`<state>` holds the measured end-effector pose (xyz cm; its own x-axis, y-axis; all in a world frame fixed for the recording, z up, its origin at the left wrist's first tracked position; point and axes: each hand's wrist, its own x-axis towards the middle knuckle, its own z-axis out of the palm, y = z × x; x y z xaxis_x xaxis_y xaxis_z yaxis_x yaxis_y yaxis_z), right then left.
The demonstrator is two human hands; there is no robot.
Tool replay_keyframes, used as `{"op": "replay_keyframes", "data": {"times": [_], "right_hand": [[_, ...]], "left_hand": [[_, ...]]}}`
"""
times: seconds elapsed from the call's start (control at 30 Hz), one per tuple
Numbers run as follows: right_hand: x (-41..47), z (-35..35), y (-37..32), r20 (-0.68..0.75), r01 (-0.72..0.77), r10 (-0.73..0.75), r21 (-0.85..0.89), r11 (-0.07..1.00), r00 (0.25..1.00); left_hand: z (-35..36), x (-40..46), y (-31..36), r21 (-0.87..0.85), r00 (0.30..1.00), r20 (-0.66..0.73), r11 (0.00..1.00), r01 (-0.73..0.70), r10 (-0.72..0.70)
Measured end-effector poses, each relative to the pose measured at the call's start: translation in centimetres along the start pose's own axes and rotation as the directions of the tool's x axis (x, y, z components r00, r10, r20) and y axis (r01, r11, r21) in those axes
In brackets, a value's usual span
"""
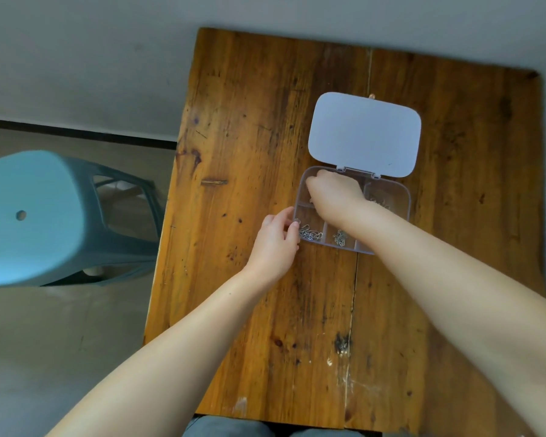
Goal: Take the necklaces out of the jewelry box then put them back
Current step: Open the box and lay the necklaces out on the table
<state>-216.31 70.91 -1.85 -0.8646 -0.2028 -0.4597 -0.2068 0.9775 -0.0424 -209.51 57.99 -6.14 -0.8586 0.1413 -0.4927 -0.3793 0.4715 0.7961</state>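
Clear plastic jewelry box (pixel 404 197) lies open on the desk (pixel 249 137); three necklaces (pixel 311 234) show in its compartments. Right hand (pixel 334 192) reaches inside, grip hidden; left hand (pixel 275 244) pinches its near-left corner.

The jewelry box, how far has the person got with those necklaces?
Lid is open. Necklaces lie in the front-left, front-middle and back-right compartments; none on the table. The right hand reaches into the back-left compartment while the left hand steadies the box. Whether taking out or returning is unclear.
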Motion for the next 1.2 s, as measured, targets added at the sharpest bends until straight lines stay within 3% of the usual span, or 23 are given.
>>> {"op": "replay_keyframes", "data": {"times": [0.1,0.17,0.27,0.33,0.4,0.47,0.63,0.77,0.9,1.03,1.2], "right_hand": [[-1.2,-0.3,0.7,-0.063,-0.009,0.021,0.177,0.984,0.998],[-2.6,-1.2,1.6,-0.098,-0.056,0.115,0.467,0.882,0.989],[-5.4,-3.2,2.8,-0.067,-0.035,0.163,0.831,0.555,0.984],[-7.2,-4.8,3.2,-0.039,0.01,0.099,0.959,0.282,0.994],[-8.6,-6.0,3.3,-0.044,0.042,0.05,0.999,0.035,0.998],[-9.7,-7.0,3.3,-0.094,0.101,0.052,0.983,-0.152,0.994],[-11.4,-8.2,3.6,-0.195,0.27,0.208,0.852,-0.447,0.959],[-11.4,-7.3,3.1,-0.106,0.293,0.36,0.804,-0.517,0.927],[-11.4,-5.3,1.5,-0.035,0.233,0.397,0.856,-0.461,0.917],[-11.6,-3.1,-0.8,-0.028,0.152,0.375,0.94,-0.304,0.927],[-11.0,-1.1,-4.4,0.03,0.057,0.304,0.96,-0.274,0.952]], "left_hand": [[-0.3,-0.1,0.5,0.041,1.0,0.025,0.999,0.006,-0.007],[-0.9,-0.2,1.0,0.11,0.999,-0.007,0.993,-0.033,0.034],[-2.2,-0.4,3.0,0.152,0.966,-0.063,0.959,-0.238,0.249],[-2.7,-0.5,5.2,0.114,0.92,0.034,0.914,-0.391,0.389],[-3.0,-0.5,7.4,0.053,0.873,0.211,0.887,-0.459,0.439],[-3.2,-0.8,8.8,0.006,0.849,0.33,0.898,-0.44,0.413],[-4.7,-3.0,7.2,-0.082,0.878,0.367,0.951,-0.299,0.308],[-5.6,-5.9,3.0,-0.337,0.876,0.453,0.941,-0.003,0.165],[-5.6,-9.5,-1.3,-0.417,0.864,0.504,0.875,0.245,-0.002],[-5.1,-13.1,-4.3,-0.447,0.88,0.464,0.831,0.33,-0.1],[-4.5,-17.2,-7.2,-0.475,0.916,0.356,0.809,0.347,-0.184]]}}
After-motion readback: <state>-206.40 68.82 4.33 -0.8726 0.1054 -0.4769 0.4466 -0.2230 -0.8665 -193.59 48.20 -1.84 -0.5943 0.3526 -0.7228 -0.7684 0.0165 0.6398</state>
